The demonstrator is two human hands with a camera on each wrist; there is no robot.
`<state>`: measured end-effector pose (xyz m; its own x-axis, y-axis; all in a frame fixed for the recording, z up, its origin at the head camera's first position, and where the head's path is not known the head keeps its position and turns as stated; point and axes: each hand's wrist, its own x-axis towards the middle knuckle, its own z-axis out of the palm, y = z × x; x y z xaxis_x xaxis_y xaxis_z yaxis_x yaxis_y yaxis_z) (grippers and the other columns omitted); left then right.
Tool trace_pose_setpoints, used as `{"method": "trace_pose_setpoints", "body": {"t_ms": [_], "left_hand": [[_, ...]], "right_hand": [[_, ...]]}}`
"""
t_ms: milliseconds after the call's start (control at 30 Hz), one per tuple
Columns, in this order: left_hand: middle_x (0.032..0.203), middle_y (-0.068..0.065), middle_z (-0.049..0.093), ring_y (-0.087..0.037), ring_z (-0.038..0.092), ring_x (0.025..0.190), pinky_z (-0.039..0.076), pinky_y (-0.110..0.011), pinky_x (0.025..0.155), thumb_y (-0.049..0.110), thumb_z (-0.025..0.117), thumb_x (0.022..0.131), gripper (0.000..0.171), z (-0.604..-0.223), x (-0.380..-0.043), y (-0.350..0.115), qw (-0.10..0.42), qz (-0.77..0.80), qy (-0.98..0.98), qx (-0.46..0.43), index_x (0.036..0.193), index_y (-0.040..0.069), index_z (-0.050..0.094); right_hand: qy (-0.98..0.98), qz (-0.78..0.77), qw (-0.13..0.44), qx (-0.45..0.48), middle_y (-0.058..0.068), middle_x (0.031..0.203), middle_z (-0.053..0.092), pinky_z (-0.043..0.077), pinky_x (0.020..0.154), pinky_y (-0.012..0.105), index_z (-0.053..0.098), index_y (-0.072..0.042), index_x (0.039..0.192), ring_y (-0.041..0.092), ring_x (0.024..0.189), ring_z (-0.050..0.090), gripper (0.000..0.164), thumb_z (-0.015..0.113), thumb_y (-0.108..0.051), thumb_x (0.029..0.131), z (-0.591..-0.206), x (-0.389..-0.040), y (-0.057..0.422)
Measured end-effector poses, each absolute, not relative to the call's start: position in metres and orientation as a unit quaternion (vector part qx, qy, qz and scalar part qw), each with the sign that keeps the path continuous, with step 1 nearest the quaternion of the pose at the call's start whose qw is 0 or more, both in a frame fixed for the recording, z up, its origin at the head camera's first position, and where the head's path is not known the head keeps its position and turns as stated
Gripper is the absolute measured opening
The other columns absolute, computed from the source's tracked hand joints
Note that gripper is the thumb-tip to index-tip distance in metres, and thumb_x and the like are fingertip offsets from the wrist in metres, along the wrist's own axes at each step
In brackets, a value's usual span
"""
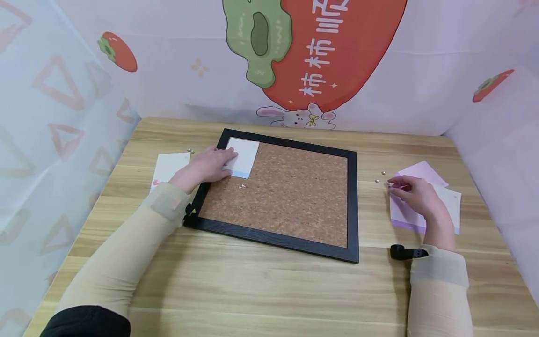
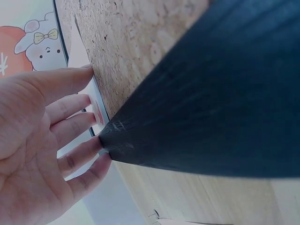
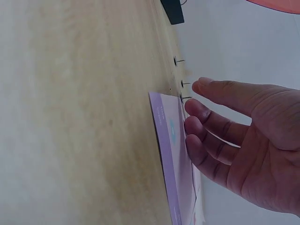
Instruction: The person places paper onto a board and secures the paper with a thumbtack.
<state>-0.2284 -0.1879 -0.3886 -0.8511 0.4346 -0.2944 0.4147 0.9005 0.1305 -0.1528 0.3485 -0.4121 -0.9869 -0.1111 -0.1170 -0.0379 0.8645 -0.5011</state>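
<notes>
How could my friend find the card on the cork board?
On the wooden table sits a cork board with a black frame. In its far left corner is a white card with a blue edge. It's the only card on the cork; the other cards lie on the table.

"What sits mid-table?"
"On the table [image 1: 269, 295], a board [image 1: 286, 196]. A card [image 1: 246, 157] lies in its far left corner, with the left hand [image 1: 208, 164] on that card's left side."
"And left of the board?"
"Another card [image 1: 171, 164], on the table, with two pins [image 1: 189, 150] just beside its far right corner."
"On the right?"
"Overlapping cards [image 1: 449, 203], the right hand [image 1: 417, 193] over them. More pins [image 1: 383, 173] lie just left of those, between cards and board."
"Behind everything?"
"A backdrop [image 1: 181, 79]."
</notes>
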Motion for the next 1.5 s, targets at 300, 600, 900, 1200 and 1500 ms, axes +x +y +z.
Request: {"method": "trace_pose_setpoints", "body": {"t_ms": [300, 600, 900, 1200, 1500], "left_hand": [[0.161, -0.018, 0.033, -0.044, 0.033, 0.146, 0.021, -0.054, 0.124, 0.024, 0.059, 0.1, 0.061, -0.386, -0.227, -0.185, 0.17, 0.031, 0.961, 0.215, 0.154, 0.006, 0.037], [0.162, -0.019, 0.031, -0.04, 0.033, 0.148, 0.017, -0.054, 0.125, 0.022, 0.058, 0.101, 0.06, -0.385, -0.227, -0.185, 0.177, 0.036, 0.96, 0.214, 0.154, 0.004, 0.036], [0.161, -0.019, 0.032, -0.04, 0.035, 0.147, 0.018, -0.053, 0.125, 0.023, 0.059, 0.1, 0.061, -0.385, -0.226, -0.185, 0.169, 0.04, 0.962, 0.209, 0.154, 0.004, 0.037], [0.161, -0.02, 0.033, -0.04, 0.036, 0.146, 0.018, -0.053, 0.125, 0.022, 0.059, 0.1, 0.061, -0.385, -0.225, -0.186, 0.166, 0.038, 0.962, 0.214, 0.153, 0.003, 0.037], [0.161, -0.02, 0.032, -0.04, 0.035, 0.147, 0.018, -0.053, 0.125, 0.022, 0.059, 0.1, 0.061, -0.385, -0.224, -0.185, 0.166, 0.04, 0.962, 0.213, 0.154, 0.003, 0.037]], "right_hand": [[0.957, -0.281, 0.066, -0.034, 0.027, 0.108, 0.069, 0.043, 0.064, 0.013, 0.067, 0.003, 0.118, -0.01, 0.077, 0.048, 0.028, 0.065, -0.015, 0.097, -0.413, -0.154, 0.352], [0.961, -0.268, 0.068, -0.017, 0.026, 0.103, 0.07, 0.041, 0.072, 0.021, 0.069, 0.004, 0.107, 0.015, 0.087, 0.06, 0.022, 0.067, -0.013, 0.094, -0.41, -0.163, 0.348], [0.964, -0.257, 0.065, 0.005, 0.027, 0.103, 0.07, 0.039, 0.07, 0.028, 0.071, 0.001, 0.101, 0.018, 0.083, 0.058, 0.017, 0.068, -0.014, 0.093, -0.409, -0.162, 0.344], [0.964, -0.253, 0.077, 0.012, 0.028, 0.104, 0.069, 0.039, 0.072, 0.032, 0.07, 0.001, 0.101, 0.022, 0.085, 0.058, 0.018, 0.069, -0.014, 0.092, -0.411, -0.162, 0.344], [0.966, -0.245, 0.086, 0.018, 0.029, 0.106, 0.069, 0.04, 0.072, 0.032, 0.07, 0.001, 0.102, 0.029, 0.09, 0.062, 0.019, 0.067, -0.016, 0.093, -0.409, -0.161, 0.342]]}}
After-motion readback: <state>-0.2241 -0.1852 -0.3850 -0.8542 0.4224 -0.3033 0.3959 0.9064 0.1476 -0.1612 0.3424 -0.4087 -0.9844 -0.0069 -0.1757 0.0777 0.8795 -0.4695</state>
